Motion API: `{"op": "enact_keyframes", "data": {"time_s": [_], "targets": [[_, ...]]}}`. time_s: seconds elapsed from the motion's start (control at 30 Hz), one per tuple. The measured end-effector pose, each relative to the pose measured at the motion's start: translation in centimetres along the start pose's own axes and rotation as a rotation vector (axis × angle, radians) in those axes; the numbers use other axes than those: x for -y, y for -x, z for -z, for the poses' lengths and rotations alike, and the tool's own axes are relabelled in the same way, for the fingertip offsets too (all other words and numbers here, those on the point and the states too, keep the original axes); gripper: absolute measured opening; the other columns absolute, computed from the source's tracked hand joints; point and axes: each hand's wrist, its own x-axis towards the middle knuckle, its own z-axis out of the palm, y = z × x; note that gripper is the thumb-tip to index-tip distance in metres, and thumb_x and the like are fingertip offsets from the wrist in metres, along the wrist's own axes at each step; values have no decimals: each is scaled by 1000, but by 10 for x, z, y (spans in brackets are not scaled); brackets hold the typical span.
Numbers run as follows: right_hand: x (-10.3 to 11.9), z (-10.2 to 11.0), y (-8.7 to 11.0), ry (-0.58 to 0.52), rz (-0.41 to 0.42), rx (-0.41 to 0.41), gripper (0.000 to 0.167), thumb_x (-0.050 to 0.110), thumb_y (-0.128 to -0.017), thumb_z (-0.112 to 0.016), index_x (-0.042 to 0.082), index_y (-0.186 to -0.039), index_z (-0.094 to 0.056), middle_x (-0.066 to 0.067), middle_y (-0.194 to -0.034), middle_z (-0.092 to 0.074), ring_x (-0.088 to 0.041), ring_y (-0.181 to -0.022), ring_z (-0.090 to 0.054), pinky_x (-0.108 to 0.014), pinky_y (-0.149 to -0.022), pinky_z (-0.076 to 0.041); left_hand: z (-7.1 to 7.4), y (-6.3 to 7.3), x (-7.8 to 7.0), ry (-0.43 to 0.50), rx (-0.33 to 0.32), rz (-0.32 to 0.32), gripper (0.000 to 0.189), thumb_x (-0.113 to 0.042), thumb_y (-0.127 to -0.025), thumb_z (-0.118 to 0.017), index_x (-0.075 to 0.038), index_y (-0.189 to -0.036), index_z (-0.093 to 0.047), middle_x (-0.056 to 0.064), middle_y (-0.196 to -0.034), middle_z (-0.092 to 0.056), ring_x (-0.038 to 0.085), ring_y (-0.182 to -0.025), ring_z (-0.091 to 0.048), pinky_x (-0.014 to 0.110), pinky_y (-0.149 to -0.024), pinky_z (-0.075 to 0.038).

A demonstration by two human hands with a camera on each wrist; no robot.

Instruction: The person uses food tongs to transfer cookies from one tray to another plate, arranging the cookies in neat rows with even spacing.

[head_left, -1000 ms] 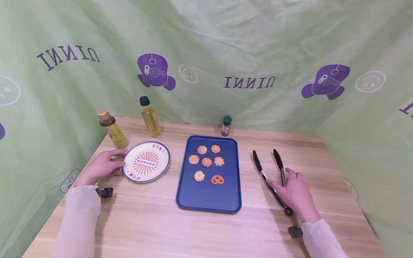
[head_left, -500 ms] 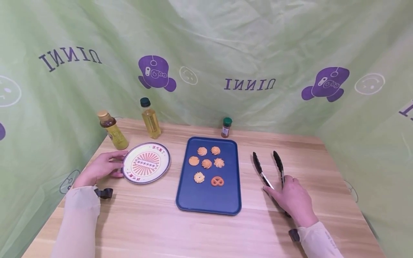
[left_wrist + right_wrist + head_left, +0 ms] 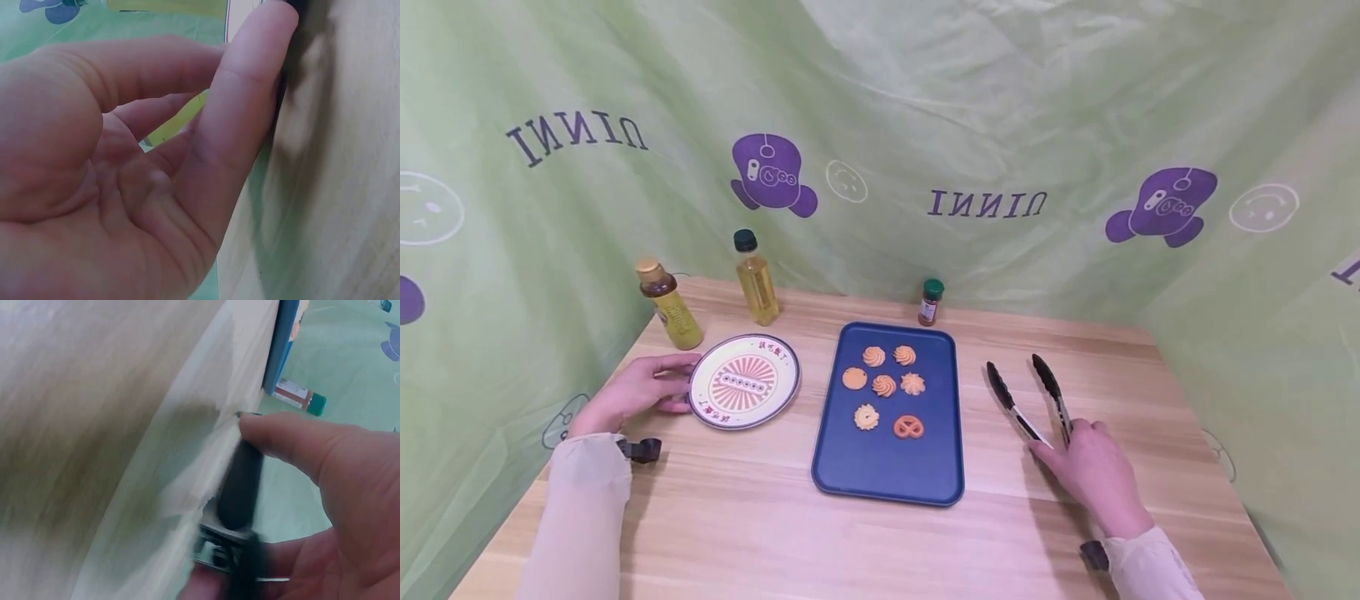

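At the left, a round white plate point(image 3: 745, 382) with a red sunburst print and a dark rim lies on the wooden table. My left hand point(image 3: 643, 387) holds its left rim between thumb and fingers. On the right side, my right hand point(image 3: 1099, 477) grips a pair of tongs point(image 3: 1051, 385) with black tips and metal arms. The tong arms are spread apart and point away from me. The right wrist view shows the thumb along one black handle point(image 3: 240, 487). My palm covers the hinge end in the head view.
Between the hands lies a blue tray point(image 3: 887, 479) bearing several cookies point(image 3: 883, 386) and a pretzel point(image 3: 908, 427). Behind stand a yellow-labelled bottle point(image 3: 676, 317), an oil bottle point(image 3: 757, 287) and a green-capped spice jar point(image 3: 929, 304). A green curtain point(image 3: 865, 100) surrounds the table.
My right hand has taken hold of the tongs, and its fingers now cover the hinge end seen earlier. My left hand stays at the plate. The head view has shifted slightly.
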Motion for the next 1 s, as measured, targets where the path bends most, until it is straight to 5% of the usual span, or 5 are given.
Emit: {"op": "enact_keyframes", "data": {"time_s": [0.27,0.57,1.0], "targets": [[-4,-1,3,-90,16,-80,88,48,-101,-79,-22,-148,-53,-42,-123,-60,-50,-98,-68,-72,-91,-63,2,2,3,18,0,0,67,-3,-112,-61,7,-171,-33,42,-169,-40,7,-97,-77,29,-91,-73],[-2,-4,1,-133,53,-128,87,51,-99,-81,-15,-150,-57,-40,-131,-63,-52,-112,-67,-71,-99,-60,2,1,5,46,28,-3,66,-1,-112,-60,9,-171,-32,43,-167,-42,5,-100,-77,29,-91,-73],[28,2,-14,-112,198,-136,75,50,-92,-86,-6,-138,-69,-24,-119,-72,-35,-95,-70,-52,-82,-64,3,1,5,89,41,-3,67,1,-113,-59,9,-172,-29,43,-161,-44,7,-103,-78,32,-95,-73]]}}
